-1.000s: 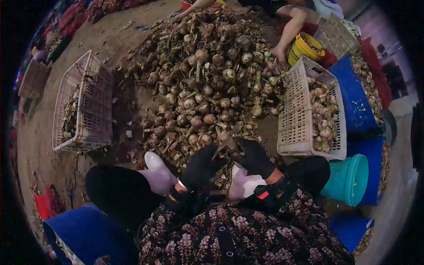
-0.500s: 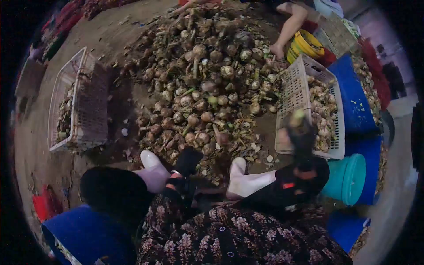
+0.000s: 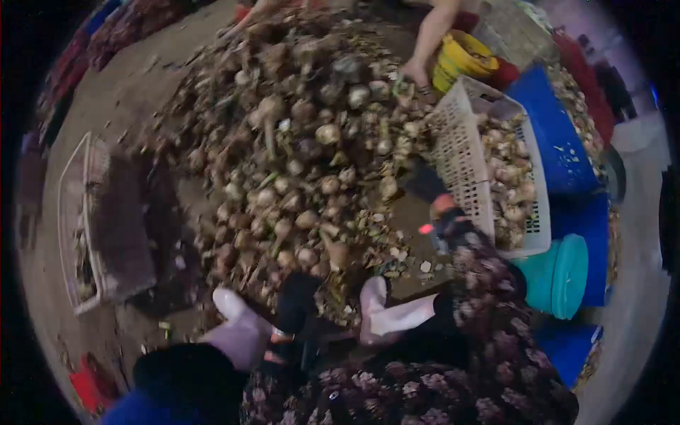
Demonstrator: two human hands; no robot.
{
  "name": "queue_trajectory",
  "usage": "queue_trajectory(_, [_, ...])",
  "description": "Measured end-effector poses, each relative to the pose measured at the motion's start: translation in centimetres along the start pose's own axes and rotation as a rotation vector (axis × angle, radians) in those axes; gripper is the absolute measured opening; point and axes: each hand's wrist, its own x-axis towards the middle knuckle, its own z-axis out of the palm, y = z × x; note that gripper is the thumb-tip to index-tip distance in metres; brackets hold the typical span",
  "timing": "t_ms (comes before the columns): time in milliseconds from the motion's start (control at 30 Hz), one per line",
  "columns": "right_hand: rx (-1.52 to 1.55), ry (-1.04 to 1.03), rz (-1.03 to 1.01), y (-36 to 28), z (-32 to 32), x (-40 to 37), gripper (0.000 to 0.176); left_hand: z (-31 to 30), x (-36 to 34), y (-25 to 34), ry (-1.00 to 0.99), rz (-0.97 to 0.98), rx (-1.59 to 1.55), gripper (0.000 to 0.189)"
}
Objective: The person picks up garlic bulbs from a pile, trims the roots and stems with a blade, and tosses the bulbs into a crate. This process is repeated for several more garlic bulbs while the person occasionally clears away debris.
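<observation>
A large heap of dirty garlic bulbs (image 3: 265, 197) with stems and loose skins covers the ground before me. My right hand (image 3: 427, 185), in a dark glove, reaches to the heap's right edge, beside the white crate (image 3: 460, 142) of cleaner bulbs. Motion blurs its fingers, and no bulb shows in it. At the near edge of the heap, between my boots, is my left hand (image 3: 297, 301), also dark-gloved. Its fingers merge into one dark shape, so I cannot see whether it holds anything.
Another white crate (image 3: 88, 219) stands at left. On the right are a yellow bucket (image 3: 457, 62), blue containers (image 3: 559, 134) and a teal bucket (image 3: 567, 276). Another person's arm (image 3: 431, 42) reaches to the far side of the heap. My pale boots (image 3: 241, 326) flank the near edge.
My right hand has moved from the crate's near side, where a pale greenish bulb showed at it, forward and left to the heap's edge. The view has tilted and shifted.
</observation>
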Motion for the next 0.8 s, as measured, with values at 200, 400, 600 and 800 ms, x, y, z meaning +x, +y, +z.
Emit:
queue_trajectory(200, [-0.024, -0.243, 0.223, -1.4, 7.9, 1.9, 0.047, -0.5, 0.7, 0.2, -0.089, -0.138, -0.018, 0.02])
queue_trajectory(400, [0.085, -0.296, 0.288, -3.5, 9.5, 0.7, 0.057, -0.5, 0.9, 0.3, -0.105, -0.133, -0.025, 0.021])
queue_trajectory(600, [0.296, -0.257, 0.206, -9.6, 9.5, -0.8, 0.067, -0.7, 1.3, 0.5, -0.033, 0.169, 0.148, 0.023])
queue_trajectory(800, [0.702, 0.038, -0.12, -16.2, 9.2, -4.8, 0.067, -3.3, 1.5, 4.7, 0.05, -0.162, -0.031, 0.025])
